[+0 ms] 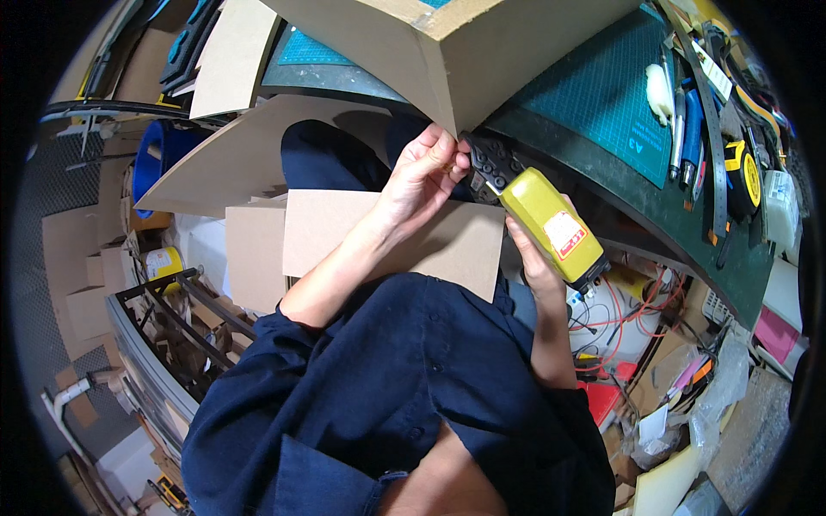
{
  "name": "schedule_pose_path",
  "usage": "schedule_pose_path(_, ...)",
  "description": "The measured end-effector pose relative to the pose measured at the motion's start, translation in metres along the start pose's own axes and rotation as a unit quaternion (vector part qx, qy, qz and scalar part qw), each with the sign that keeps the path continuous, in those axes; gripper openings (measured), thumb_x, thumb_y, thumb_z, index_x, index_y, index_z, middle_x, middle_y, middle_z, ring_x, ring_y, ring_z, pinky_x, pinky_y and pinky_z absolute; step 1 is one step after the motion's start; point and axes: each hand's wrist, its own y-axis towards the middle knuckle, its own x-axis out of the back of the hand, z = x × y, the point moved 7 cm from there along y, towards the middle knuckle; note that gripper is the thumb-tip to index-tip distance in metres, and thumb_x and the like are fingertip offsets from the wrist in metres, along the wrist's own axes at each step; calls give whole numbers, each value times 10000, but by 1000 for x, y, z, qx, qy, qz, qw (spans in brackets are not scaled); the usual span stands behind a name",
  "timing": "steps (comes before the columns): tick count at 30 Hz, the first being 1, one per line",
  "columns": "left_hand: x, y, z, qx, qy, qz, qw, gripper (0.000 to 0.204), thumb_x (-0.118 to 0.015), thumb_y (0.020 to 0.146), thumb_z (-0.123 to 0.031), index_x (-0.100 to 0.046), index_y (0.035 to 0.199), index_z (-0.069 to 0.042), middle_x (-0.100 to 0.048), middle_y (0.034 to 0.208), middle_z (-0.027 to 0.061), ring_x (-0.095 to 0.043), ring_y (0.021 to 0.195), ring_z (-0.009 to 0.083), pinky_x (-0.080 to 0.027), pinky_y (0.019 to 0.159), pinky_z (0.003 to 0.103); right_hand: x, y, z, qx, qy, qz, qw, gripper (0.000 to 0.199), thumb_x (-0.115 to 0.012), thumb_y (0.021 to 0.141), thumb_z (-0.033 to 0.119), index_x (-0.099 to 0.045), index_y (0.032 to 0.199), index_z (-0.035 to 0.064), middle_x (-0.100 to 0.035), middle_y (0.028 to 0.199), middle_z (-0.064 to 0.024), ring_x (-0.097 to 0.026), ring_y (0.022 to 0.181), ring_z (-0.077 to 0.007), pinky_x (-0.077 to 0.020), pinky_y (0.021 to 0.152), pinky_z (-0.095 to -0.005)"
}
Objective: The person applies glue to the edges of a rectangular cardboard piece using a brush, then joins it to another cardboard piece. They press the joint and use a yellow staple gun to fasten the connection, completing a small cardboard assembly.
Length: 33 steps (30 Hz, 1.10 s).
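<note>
A large brown board box (379, 43) juts over the table edge, its corner pointing down toward me. My left hand (422, 168) is closed in a pinch just under that corner, beside the tool's black nose; what its fingertips hold is hidden. My right hand (535, 249) grips a yellow-green handheld tool (551, 219) from its lower side. The tool has a black ribbed nose (490, 163), a red-and-white label and a black end cap, and it tilts up-left toward the corner. Its exact kind is unclear. Brown board panels (413, 236) rest across my lap.
Teal cutting mats (602, 95) lie on the dark table (731, 249). At its right are pens, a steel ruler (716, 138) and a yellow tape measure (742, 176). Red cables (632, 314) tangle below. Left are a blue bin (155, 168), a metal rack (155, 344) and cardboard pieces.
</note>
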Motion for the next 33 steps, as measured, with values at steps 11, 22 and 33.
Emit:
schedule_pose_path(11,3,-6,-15,-41,118,-13,992,202,-636,966,-226,-645,1033,-35,-706,986,81,-681,826,118,-533,774,241,1,-2,-2,-75,41,-12,996,257,-789,748,2,-660,968,-31,-642,902,-91,-638,790,-161,-505,721,-274)
schedule_pose_path(22,-6,-3,-31,-58,245,-44,967,369,-652,949,-342,-636,1004,23,-708,922,160,-710,791,193,-564,760,301,6,-14,-17,-88,16,-33,995,238,-749,821,34,-673,1043,-6,-669,1030,-95,-610,926,-246,-434,922,-368)
schedule_pose_path(33,-8,-4,-25,-33,210,-36,977,278,-584,991,-320,-631,947,-49,-715,914,95,-698,849,166,-548,805,296,12,-19,-17,-102,48,-40,993,284,-740,854,51,-657,1120,-4,-685,1082,-73,-623,984,-177,-429,971,-340)
